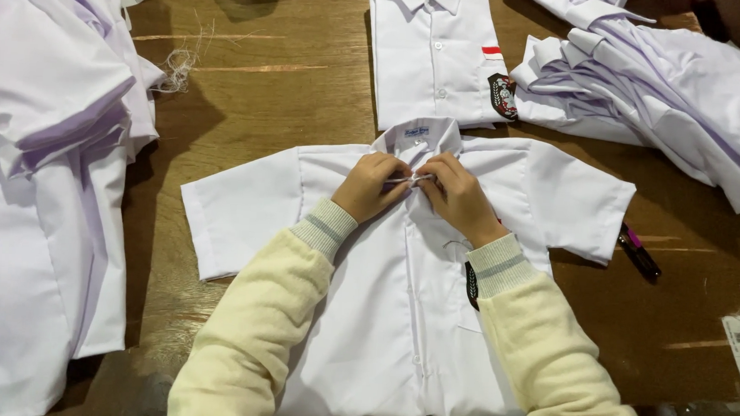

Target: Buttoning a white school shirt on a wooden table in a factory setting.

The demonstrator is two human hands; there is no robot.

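I had the white shirt [398, 317] flat on the wooden table [292, 88], front up. Left hand [371, 187] & right hand [458, 195] were both pinched tight on the placket just under the collar [419, 135]. Fabric looked thin, soft, floppy, so I judged it best gripped at the edges near the buttons. Marker [638, 253] lay beside the sleeve.
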